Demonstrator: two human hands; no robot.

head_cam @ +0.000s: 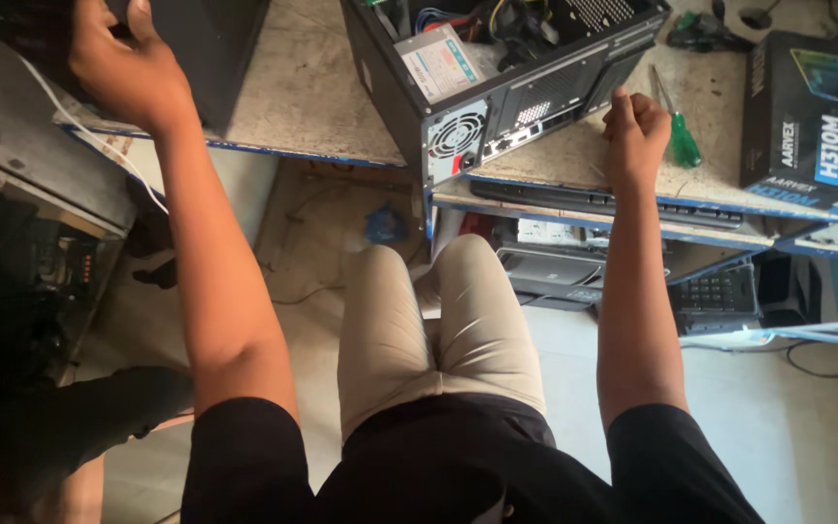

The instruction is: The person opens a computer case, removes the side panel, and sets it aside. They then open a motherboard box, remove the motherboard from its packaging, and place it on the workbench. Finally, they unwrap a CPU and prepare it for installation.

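The open computer case point(506, 87) lay on its side on the worn workbench point(312, 97), its rear corner jutting past the bench edge above our knees, so a careless push could have tipped it off. Our right hand point(634, 131) was clenched into a fist against the bench beside the case's back panel, grasping nothing we could see, close to the green screwdriver point(681, 136), which a nudge might have rolled away. Farther off, our left hand point(128, 63) gripped a dark panel point(210, 49) that might have slipped.
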